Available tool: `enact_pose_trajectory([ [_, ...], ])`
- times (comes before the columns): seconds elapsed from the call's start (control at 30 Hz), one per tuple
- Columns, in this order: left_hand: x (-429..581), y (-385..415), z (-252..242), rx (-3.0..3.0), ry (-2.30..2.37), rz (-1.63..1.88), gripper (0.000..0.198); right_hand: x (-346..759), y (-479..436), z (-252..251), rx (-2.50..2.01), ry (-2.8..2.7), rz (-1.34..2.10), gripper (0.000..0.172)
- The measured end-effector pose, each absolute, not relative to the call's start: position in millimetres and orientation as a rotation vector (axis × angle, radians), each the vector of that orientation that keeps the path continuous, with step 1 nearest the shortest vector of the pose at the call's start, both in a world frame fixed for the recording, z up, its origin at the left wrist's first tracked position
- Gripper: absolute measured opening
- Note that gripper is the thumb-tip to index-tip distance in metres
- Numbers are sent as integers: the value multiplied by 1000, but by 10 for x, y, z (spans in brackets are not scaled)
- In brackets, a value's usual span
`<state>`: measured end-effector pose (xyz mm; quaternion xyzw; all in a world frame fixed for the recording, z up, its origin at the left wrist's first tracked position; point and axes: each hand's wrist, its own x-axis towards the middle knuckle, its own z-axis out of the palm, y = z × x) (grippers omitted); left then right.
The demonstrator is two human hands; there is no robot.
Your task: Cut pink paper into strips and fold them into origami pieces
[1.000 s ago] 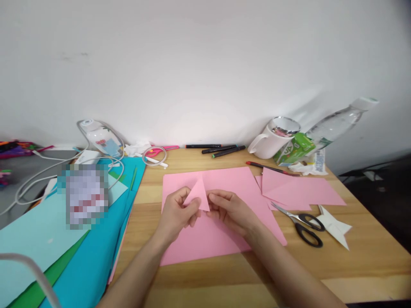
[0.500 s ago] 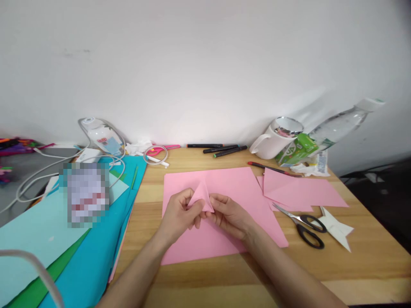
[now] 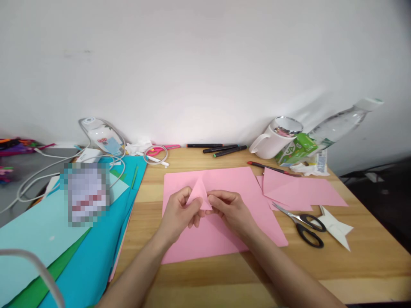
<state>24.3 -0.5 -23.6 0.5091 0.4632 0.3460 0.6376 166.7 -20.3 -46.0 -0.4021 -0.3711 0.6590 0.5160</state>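
A small folded triangle of pink paper (image 3: 199, 191) is held up between both hands, its point away from me. My left hand (image 3: 180, 211) pinches it on the left, thumb lying over the front near the lower edge. With thumb and forefinger, my right hand (image 3: 231, 210) grips the lower right corner. Both hands are above a stack of large pink sheets (image 3: 221, 182) on the wooden table (image 3: 180, 282). The fingers behind the folded paper are partly hidden.
On the right lie black-handled scissors (image 3: 302, 222), a folded white paper shape (image 3: 337, 226) and pink paper pieces (image 3: 302, 190). A white mug (image 3: 271, 139), green carton (image 3: 297, 149) and bottle (image 3: 340, 124) stand behind. Markers (image 3: 224, 149) rest by the wall; blue sheets (image 3: 96, 252) and cables are left.
My right hand has turned, its thumb and fingers now pinching the triangle's lower right corner. The folded paper has shifted slightly left; my left hand keeps its hold.
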Motion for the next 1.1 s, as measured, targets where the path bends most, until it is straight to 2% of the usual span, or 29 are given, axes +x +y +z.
enact_pose_trajectory([
  [0.1,241,4,-235,1167,1084,812,21,1659,-217,-432,-1023,-1019,1472,17],
  [0.27,250,-5,-233,1167,1093,832,23,1616,-269,-440,-1145,-1273,1070,10],
  [0.57,294,-41,-311,1123,1108,845,28,1555,-341,-581,-1162,-1635,198,24],
  [0.67,290,-31,-316,1087,1102,900,28,1542,-332,-589,-1163,-1622,227,26],
  [0.9,249,18,-286,932,990,948,22,1537,-323,-492,-1109,-1407,814,17],
  [1.0,249,12,-274,886,979,945,21,1532,-342,-502,-1147,-1351,849,14],
  [1.1,258,-4,-279,873,972,952,20,1526,-359,-537,-1206,-1387,719,13],
])
